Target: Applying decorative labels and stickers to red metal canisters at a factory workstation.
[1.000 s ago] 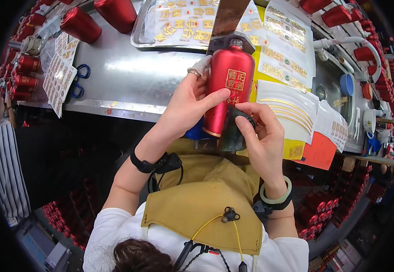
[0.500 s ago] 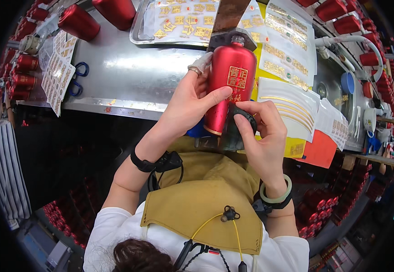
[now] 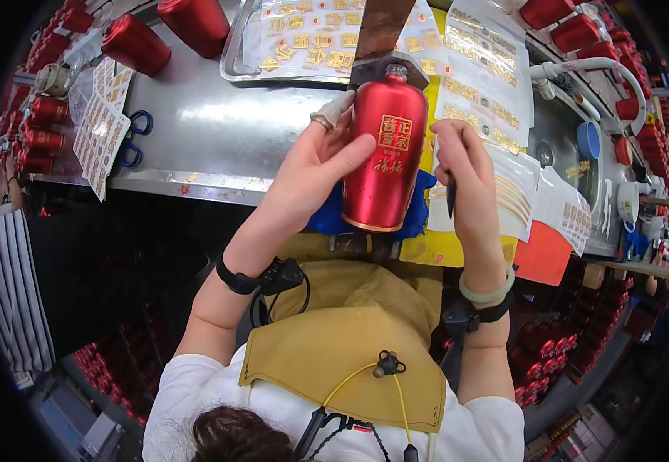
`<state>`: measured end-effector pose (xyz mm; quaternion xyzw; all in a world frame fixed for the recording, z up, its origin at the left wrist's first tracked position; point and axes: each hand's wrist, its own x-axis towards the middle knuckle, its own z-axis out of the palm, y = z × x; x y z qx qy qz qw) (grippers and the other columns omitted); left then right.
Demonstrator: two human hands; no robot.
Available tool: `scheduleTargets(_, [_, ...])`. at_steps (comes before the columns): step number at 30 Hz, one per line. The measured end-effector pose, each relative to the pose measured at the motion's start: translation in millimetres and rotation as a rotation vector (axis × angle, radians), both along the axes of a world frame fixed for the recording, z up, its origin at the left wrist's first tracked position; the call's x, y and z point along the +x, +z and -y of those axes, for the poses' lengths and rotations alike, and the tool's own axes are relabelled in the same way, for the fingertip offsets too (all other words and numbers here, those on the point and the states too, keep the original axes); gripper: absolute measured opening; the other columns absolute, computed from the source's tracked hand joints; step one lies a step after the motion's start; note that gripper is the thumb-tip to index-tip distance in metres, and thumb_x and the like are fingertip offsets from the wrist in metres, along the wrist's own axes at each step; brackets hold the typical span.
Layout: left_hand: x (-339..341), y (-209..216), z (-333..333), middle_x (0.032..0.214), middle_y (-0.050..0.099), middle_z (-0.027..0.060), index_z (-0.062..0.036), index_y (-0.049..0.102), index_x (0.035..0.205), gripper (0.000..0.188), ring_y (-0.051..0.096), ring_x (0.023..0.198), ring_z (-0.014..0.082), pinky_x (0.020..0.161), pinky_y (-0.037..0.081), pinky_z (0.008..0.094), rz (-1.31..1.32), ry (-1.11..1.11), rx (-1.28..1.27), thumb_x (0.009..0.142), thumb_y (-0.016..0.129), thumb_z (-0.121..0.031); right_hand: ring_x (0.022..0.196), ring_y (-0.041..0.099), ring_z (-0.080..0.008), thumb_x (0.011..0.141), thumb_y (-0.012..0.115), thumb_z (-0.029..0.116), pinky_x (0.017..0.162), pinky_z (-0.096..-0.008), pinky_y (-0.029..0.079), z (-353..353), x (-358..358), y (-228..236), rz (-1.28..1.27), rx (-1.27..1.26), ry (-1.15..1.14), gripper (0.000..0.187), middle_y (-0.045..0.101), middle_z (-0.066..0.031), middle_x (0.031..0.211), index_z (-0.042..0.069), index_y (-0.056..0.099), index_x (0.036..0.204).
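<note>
A red bottle [image 3: 384, 154] with gold label stickers stands tilted on a blue cloth [image 3: 415, 212] at the table's near edge. My left hand [image 3: 315, 162] grips its side, thumb across the front, a ring and a taped fingertip showing. My right hand [image 3: 465, 177] is just right of the bottle, fingers curled around a small dark tool [image 3: 451, 202]. The bottle's neck rests against a brown block [image 3: 380, 31] above it.
Sheets of gold stickers lie in a metal tray [image 3: 234, 54] and on yellow backing [image 3: 488, 85] to the right. More red bottles [image 3: 134, 42] stand at the far left and far right. Blue scissors [image 3: 130, 138] lie on the steel table [image 3: 211, 146].
My right hand has come away from the bottle's lower side to its right, holding the dark tool. The bottle stays in my left hand.
</note>
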<state>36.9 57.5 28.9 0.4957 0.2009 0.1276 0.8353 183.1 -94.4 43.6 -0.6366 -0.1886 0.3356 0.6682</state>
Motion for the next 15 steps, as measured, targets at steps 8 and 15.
scheduleTargets(8, [3.2, 1.2, 15.5, 0.149, 0.047, 0.0165, 0.0006, 0.025, 0.157, 0.091, 0.051, 0.135, 0.0227, 0.115, 0.042, 0.0390, -0.029, 0.039, 0.155, 0.087, 0.082, -0.011, 0.078, 0.043, -0.0035, 0.097, 0.074, 0.024, 0.069, -0.0200, 0.038, -12.6, -2.4, -9.9, 0.058, -0.088, 0.027, 0.027, 0.048, 0.0052, 0.087, 0.004, 0.058, 0.106])
scheduleTargets(15, [5.4, 0.7, 18.1, 0.149, 0.046, 0.0171, 0.0016, 0.024, 0.157, 0.090, 0.050, 0.136, 0.0232, 0.115, 0.042, 0.0388, -0.018, 0.062, 0.191, 0.088, 0.080, -0.010, 0.092, 0.058, -0.0114, 0.097, 0.055, -0.002, 0.081, -0.0271, 0.048, -18.2, 12.7, 27.2, 0.478, 0.022, -0.136, 0.024, 0.064, -0.0077, 0.097, 0.003, 0.063, 0.119])
